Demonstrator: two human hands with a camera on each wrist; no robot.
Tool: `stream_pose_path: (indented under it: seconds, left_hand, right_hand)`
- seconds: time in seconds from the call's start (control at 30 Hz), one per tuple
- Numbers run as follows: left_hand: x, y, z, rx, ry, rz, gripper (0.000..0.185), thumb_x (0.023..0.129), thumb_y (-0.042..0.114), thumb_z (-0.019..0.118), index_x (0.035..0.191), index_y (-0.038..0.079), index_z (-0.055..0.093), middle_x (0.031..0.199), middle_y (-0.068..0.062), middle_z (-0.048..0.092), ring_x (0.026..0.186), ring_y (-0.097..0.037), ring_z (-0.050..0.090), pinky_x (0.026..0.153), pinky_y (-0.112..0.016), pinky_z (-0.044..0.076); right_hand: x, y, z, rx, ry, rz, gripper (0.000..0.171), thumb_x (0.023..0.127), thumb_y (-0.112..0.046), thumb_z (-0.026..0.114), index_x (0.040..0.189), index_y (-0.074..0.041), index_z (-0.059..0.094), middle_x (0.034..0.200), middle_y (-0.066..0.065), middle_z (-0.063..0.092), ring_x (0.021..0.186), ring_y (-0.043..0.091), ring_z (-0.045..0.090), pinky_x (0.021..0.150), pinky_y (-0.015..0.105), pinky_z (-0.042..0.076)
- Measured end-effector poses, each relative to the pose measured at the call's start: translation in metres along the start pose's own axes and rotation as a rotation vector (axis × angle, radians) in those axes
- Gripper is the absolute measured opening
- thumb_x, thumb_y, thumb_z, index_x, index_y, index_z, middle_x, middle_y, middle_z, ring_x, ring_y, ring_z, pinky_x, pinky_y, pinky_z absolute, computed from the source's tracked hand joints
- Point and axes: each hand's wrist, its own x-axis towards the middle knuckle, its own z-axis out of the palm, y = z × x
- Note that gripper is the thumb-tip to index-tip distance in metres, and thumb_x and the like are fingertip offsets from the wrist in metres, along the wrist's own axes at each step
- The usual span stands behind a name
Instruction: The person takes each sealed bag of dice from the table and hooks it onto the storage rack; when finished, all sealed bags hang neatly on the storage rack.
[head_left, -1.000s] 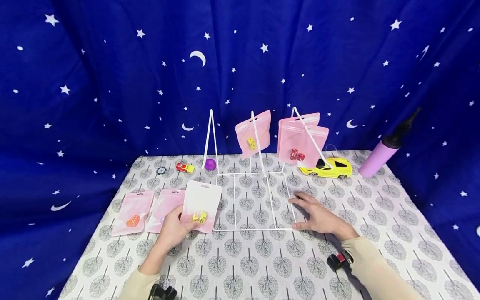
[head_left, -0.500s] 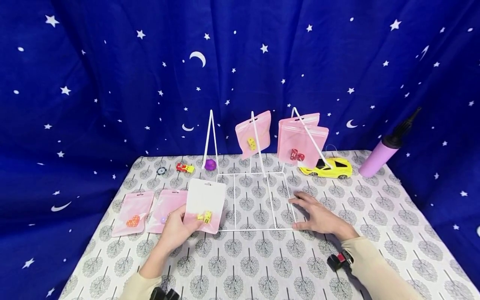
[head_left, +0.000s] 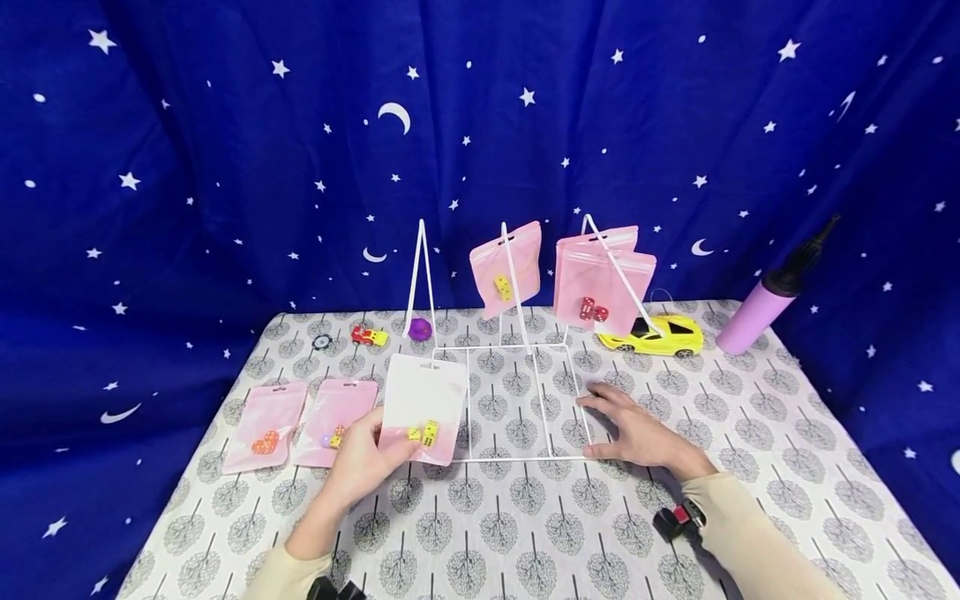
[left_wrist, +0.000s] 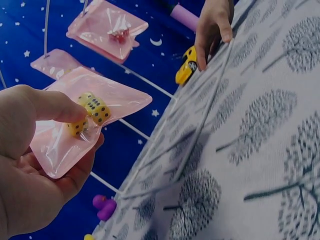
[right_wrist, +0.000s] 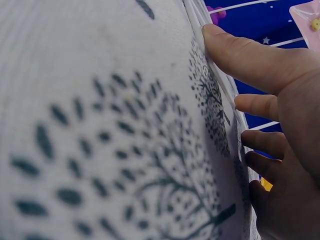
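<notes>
— Left hand (head_left: 365, 461)?
— Pinching a pink pouch (head_left: 422, 407) by its lower edge, thumb on the front face, fingers behind. Held upright above the tablecloth (head_left: 525, 525), just over the front left corner of the white wire rack (head_left: 517, 400). Two yellow dice (head_left: 423, 432) inside, sitting at the bottom by the thumb.
— Right hand (head_left: 636, 430)?
— Laid flat, fingers straight and spread, pressing on the rack's front right corner. Grasping nothing.
— On the rack's uprights?
— Hanging pouch with a yellow die (head_left: 507, 268) on the middle prong; pouches with red dice (head_left: 602, 279) on the right prong. Left prong bare.
— Flat on the cloth, left of the held pouch?
— Two more pink pouches: one with orange dice (head_left: 266, 425), another just beside it (head_left: 332, 419), partly behind the left hand.
— Farther back?
— Small red toy car (head_left: 369, 335), purple ball (head_left: 421, 328), yellow toy car (head_left: 658, 334), lilac pump bottle (head_left: 767, 305) leaning at the right. Starry blue backdrop (head_left: 225, 150) behind all.
</notes>
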Motion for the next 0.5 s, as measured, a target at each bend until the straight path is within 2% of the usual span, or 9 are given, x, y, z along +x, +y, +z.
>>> stream_pose_path:
  seconds: [0.23, 0.37, 0.5]
  left_hand:
    - [-0.002, 0.014, 0.004, -0.006, -0.017, 0.032, 0.041, 0.072, 0.01, 0.082, 0.111, 0.013, 0.069, 0.11, -0.005, 0.072, 0.107, -0.024, 0.065, 0.099, -0.047, 0.051]
    - [-0.004, 0.021, 0.007, -0.026, -0.047, 0.038, 0.042, 0.072, 0.009, 0.083, 0.111, 0.012, 0.068, 0.106, -0.004, 0.072, 0.099, -0.021, 0.066, 0.092, -0.037, 0.056]
    - [-0.005, 0.028, 0.012, -0.051, -0.069, 0.073, 0.043, 0.072, 0.008, 0.083, 0.112, 0.009, 0.067, 0.104, -0.004, 0.072, 0.096, -0.019, 0.067, 0.087, -0.028, 0.056]
  right_hand:
    - [0.001, 0.001, 0.0, 0.004, -0.008, 0.002, 0.083, 0.071, -0.046, 0.083, 0.138, -0.008, 0.053, 0.152, 0.027, 0.033, 0.138, 0.048, 0.031, 0.104, 0.073, 0.029]
    - [0.001, 0.001, 0.0, -0.003, -0.005, 0.002, 0.083, 0.071, -0.047, 0.082, 0.137, -0.008, 0.053, 0.151, 0.027, 0.034, 0.137, 0.049, 0.031, 0.104, 0.074, 0.03]
    - [0.0, 0.001, 0.0, -0.011, 0.01, -0.011, 0.082, 0.07, -0.046, 0.083, 0.136, -0.007, 0.054, 0.15, 0.028, 0.035, 0.135, 0.05, 0.033, 0.102, 0.074, 0.031]
